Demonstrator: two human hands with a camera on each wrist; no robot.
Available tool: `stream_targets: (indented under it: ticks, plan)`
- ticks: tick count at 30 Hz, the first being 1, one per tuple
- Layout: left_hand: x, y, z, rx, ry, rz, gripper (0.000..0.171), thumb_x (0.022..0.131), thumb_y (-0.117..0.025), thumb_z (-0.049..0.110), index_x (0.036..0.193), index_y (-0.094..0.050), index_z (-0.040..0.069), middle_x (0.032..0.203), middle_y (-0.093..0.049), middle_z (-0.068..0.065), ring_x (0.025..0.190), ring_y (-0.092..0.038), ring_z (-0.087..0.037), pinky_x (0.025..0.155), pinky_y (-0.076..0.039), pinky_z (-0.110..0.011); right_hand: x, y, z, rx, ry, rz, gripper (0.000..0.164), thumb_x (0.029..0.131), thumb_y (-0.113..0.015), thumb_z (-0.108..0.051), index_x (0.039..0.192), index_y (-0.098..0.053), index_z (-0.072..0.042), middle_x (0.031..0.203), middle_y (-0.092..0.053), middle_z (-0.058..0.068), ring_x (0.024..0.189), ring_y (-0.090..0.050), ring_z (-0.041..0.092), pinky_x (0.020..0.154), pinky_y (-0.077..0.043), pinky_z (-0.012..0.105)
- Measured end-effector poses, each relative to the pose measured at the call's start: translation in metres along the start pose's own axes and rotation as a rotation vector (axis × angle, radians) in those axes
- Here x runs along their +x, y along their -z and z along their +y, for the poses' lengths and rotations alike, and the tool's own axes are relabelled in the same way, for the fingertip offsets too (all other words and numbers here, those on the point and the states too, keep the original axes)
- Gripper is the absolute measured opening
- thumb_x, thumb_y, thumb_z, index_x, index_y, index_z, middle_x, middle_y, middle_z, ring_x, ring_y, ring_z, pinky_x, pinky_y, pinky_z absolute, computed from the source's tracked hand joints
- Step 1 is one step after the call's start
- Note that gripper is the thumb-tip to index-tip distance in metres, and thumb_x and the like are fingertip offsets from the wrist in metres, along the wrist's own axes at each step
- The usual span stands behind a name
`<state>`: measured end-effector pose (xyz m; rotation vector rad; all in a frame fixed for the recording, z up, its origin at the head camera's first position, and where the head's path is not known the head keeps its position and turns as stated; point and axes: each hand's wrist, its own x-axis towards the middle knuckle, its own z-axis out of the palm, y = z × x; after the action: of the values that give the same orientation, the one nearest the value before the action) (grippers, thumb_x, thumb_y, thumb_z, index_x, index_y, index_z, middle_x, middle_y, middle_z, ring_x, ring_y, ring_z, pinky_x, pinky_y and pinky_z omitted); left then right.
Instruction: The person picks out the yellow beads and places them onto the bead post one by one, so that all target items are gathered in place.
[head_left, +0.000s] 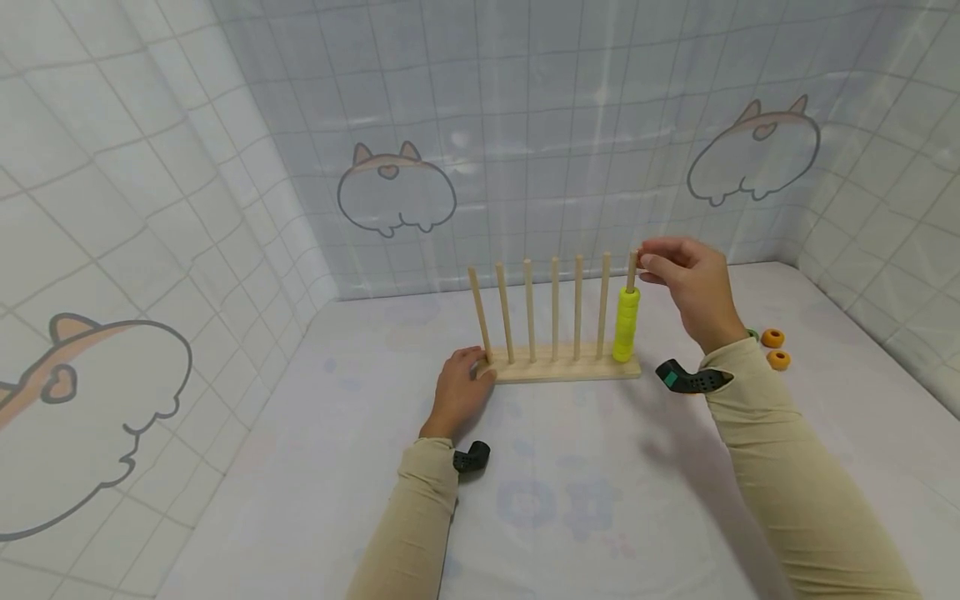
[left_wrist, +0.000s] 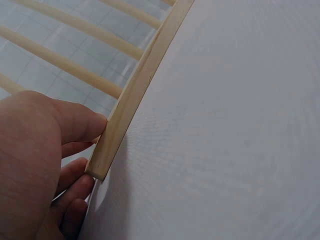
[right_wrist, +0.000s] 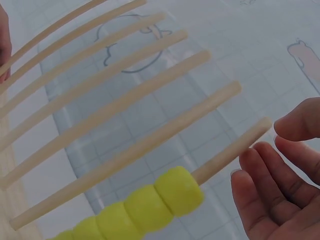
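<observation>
A wooden peg rack [head_left: 558,367] stands on the table with several upright pegs in a row. Yellow beads [head_left: 626,325] are stacked on its rightmost peg, with the top of that peg bare. My left hand [head_left: 459,390] grips the left end of the base, thumb on the near side and fingers around the far side, as the left wrist view shows. By the tip of the rightmost peg is my right hand [head_left: 693,279], fingers loosely bent and thumb apart from them. No bead shows between those fingers [right_wrist: 260,170] in the right wrist view.
Orange beads [head_left: 773,337] lie on the table to the right, beside the right wrist. A green thing [head_left: 753,334] is partly hidden behind that sleeve. Behind the rack hangs a tiled-pattern curtain [head_left: 525,167] with cartoon drawings.
</observation>
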<state>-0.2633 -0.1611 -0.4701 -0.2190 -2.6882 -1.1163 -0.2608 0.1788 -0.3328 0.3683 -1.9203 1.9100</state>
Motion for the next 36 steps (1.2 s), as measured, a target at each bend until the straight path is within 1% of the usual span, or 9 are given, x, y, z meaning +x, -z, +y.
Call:
stream_targets:
  ticks: [7, 14, 20, 25, 29, 33, 36]
  plan:
    - [-0.001, 0.0, -0.001, 0.004, 0.005, -0.002, 0.043, 0.094, -0.064, 0.021, 0.133, -0.064, 0.003, 0.143, -0.052, -0.012, 0.135, -0.044, -0.033, 0.112, -0.034, -0.049, -0.009, 0.006, 0.017, -0.016, -0.065, 0.023, 0.028, 0.096, -0.068, -0.016, 0.118, -0.065, 0.001, 0.112, -0.067, 0.013, 0.101, -0.066, 0.019, 0.082, -0.056, 0.021]
    - [-0.001, 0.0, -0.001, 0.0, -0.009, 0.003, 0.042, 0.094, -0.065, 0.021, 0.132, -0.064, 0.003, 0.142, -0.053, -0.012, 0.134, -0.045, -0.033, 0.111, -0.035, -0.05, -0.018, 0.014, 0.029, -0.043, -0.104, 0.03, 0.029, 0.097, -0.068, -0.018, 0.119, -0.065, 0.001, 0.107, -0.069, 0.008, 0.095, -0.069, 0.016, 0.081, -0.056, 0.022]
    - [0.0, 0.001, -0.002, -0.006, -0.02, 0.007, 0.042, 0.093, -0.066, 0.02, 0.131, -0.064, 0.003, 0.142, -0.053, -0.012, 0.134, -0.045, -0.033, 0.111, -0.035, -0.049, -0.023, 0.019, 0.038, -0.092, -0.113, 0.018, 0.033, 0.098, -0.066, -0.021, 0.123, -0.063, 0.001, 0.108, -0.068, 0.006, 0.095, -0.068, 0.015, 0.081, -0.056, 0.02]
    - [0.0, 0.0, -0.002, -0.004, -0.015, 0.004, 0.043, 0.093, -0.065, 0.02, 0.132, -0.064, 0.002, 0.142, -0.053, -0.012, 0.134, -0.045, -0.033, 0.111, -0.035, -0.049, -0.025, 0.023, 0.043, -0.134, -0.119, -0.005, 0.037, 0.098, -0.066, -0.025, 0.125, -0.062, 0.001, 0.111, -0.069, 0.008, 0.096, -0.068, 0.013, 0.082, -0.056, 0.02]
    - [0.0, 0.0, -0.002, -0.004, -0.013, 0.003, 0.043, 0.093, -0.065, 0.02, 0.132, -0.064, 0.003, 0.142, -0.053, -0.012, 0.134, -0.045, -0.033, 0.111, -0.035, -0.049, -0.025, 0.027, 0.045, -0.131, -0.117, -0.019, 0.036, 0.098, -0.066, -0.023, 0.124, -0.061, 0.002, 0.111, -0.07, 0.008, 0.095, -0.068, 0.012, 0.081, -0.056, 0.021]
    - [-0.001, 0.0, -0.001, -0.021, -0.026, 0.007, 0.043, 0.092, -0.065, 0.019, 0.132, -0.064, 0.002, 0.142, -0.054, -0.012, 0.134, -0.045, -0.033, 0.111, -0.035, -0.05, -0.025, 0.033, 0.048, -0.121, -0.112, -0.012, 0.035, 0.098, -0.067, -0.02, 0.123, -0.062, 0.003, 0.109, -0.071, 0.008, 0.093, -0.069, 0.012, 0.08, -0.056, 0.021]
    - [-0.001, 0.001, 0.0, -0.024, -0.029, 0.006, 0.042, 0.093, -0.065, 0.019, 0.132, -0.064, 0.002, 0.141, -0.054, -0.012, 0.134, -0.045, -0.034, 0.111, -0.035, -0.05, -0.025, 0.038, 0.05, -0.139, -0.115, -0.005, 0.035, 0.097, -0.067, -0.021, 0.123, -0.062, 0.002, 0.107, -0.071, 0.004, 0.093, -0.069, 0.011, 0.079, -0.056, 0.021]
